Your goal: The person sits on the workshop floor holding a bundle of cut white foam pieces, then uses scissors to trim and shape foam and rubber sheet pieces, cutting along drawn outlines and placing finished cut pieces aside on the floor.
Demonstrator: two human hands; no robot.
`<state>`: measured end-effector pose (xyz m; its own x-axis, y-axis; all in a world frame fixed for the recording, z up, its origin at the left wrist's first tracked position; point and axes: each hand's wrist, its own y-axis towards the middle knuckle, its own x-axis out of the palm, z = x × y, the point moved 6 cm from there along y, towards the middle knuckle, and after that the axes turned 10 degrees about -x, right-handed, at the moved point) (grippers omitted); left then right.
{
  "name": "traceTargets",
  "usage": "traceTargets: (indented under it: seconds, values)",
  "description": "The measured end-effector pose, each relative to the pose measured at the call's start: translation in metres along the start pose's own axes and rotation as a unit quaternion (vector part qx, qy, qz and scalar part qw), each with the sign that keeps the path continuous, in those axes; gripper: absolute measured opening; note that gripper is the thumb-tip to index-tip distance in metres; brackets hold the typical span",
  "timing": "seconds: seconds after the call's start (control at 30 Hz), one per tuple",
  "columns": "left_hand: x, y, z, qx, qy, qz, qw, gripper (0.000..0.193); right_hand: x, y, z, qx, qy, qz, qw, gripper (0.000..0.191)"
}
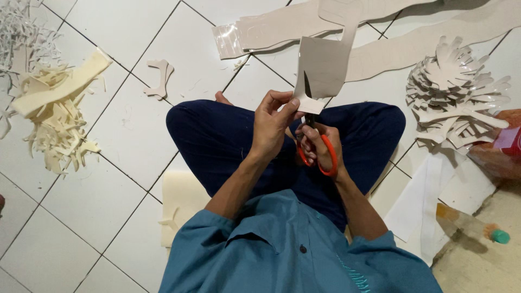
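We see left hand (269,126) pinching lower edge of thin grey card sheet (321,70), raised above lap. Right hand (319,147) closed through orange-handled scissors (317,145), blades biting sheet. Sheet looks light, floppy; we judge hold near cut line best.

Head camera looks steeply down, close above lap.

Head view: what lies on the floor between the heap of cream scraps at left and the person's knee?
Only one small cut-out shape lies on the white tiles between the scrap heap and the knee.
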<state>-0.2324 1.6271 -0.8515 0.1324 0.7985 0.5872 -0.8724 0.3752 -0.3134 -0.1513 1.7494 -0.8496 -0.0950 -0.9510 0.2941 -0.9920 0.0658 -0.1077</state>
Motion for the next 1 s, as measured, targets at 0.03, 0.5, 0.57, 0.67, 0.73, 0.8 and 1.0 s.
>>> traceTargets:
  seconds: [0.03,0.5,0.57,0.67,0.73,0.8,1.0]
  values:
    - [0.001,0.000,0.002,-0.005,-0.005,-0.003,1.000,0.022,0.000,-0.001,0.001,0.000,-0.006,0.004,1.000,0.035]
    - [0.011,0.012,0.068,0.123,0.322,-0.048,0.938,0.042,0.003,0.001,0.000,-0.055,-0.087,-0.031,0.994,0.029]
    - [0.010,0.009,0.066,0.122,0.304,-0.050,0.944,0.042,0.000,0.005,0.002,-0.060,-0.131,-0.023,0.989,0.029]
    - [0.009,0.004,0.058,0.112,0.285,-0.049,0.951,0.042,-0.001,0.010,0.008,-0.059,-0.135,-0.019,0.989,0.032]
    - [0.009,0.002,0.053,0.101,0.287,-0.039,0.952,0.042,-0.003,0.010,0.006,-0.081,-0.138,-0.018,0.987,0.028]
    - [0.010,0.001,0.052,0.107,0.284,-0.044,0.952,0.042,-0.003,0.009,0.006,-0.083,-0.130,-0.009,0.988,0.027]
    - [0.008,-0.001,0.045,0.094,0.262,-0.030,0.960,0.043,-0.001,0.004,0.004,-0.054,-0.089,0.008,0.995,0.028]
